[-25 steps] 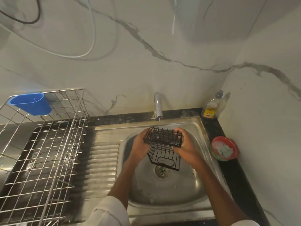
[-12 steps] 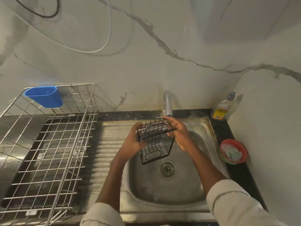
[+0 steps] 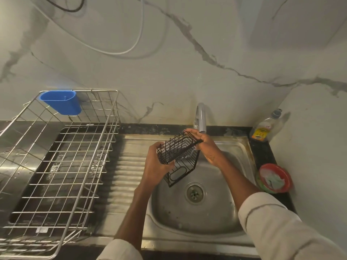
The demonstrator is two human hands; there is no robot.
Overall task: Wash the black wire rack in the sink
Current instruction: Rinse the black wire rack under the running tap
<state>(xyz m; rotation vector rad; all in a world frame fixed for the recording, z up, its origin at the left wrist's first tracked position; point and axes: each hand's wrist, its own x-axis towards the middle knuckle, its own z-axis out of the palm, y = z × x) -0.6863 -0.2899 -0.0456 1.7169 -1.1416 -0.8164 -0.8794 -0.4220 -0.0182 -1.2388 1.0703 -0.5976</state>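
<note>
The black wire rack (image 3: 178,158), a small open basket, is held tilted above the steel sink (image 3: 197,220), just under the spout of the chrome tap (image 3: 200,117). My left hand (image 3: 155,166) grips its left side from below. My right hand (image 3: 206,145) holds its upper right edge, fingers curled over the wire rim. A little water glints at the rack's right side. The drain (image 3: 194,193) lies right below the rack.
A large steel dish rack (image 3: 56,166) with a blue plastic cup (image 3: 61,102) hung on it stands on the left. A ribbed drainboard (image 3: 127,175) lies between it and the basin. A soap bottle (image 3: 264,128) and a red bowl (image 3: 275,178) sit on the right counter by the wall.
The rack has been turned and tilted in both hands and shifted slightly left under the tap. My right hand moved from the rack's side up to its top edge.
</note>
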